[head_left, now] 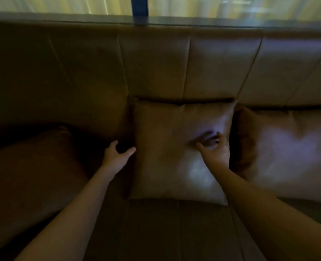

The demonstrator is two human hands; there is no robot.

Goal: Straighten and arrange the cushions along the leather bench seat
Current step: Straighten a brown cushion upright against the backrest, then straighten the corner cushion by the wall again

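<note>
**Two hands at the middle cushion**

The room is dim. Beyond both hands rises the padded backrest (155,68) of the leather bench (174,232), with a ledge (193,20) and pale curtain (61,4) above it. Out past the left hand (116,157) a darker cushion (29,166) lies slumped, well apart from the others. Just beyond the right hand (217,153) a lighter cushion (291,153) leans on the backrest, its edge close beside the middle cushion (167,157).

The middle cushion stands between the hands, propped against the backrest. The left hand is open, thumb and fingers spread in a curve at that cushion's left edge, the thumb touching it or nearly so. The right hand lies over the cushion's upper right face, fingers (210,137) spread and blurred; whether they press in or only hover I cannot tell. Neither hand grips anything.
</note>
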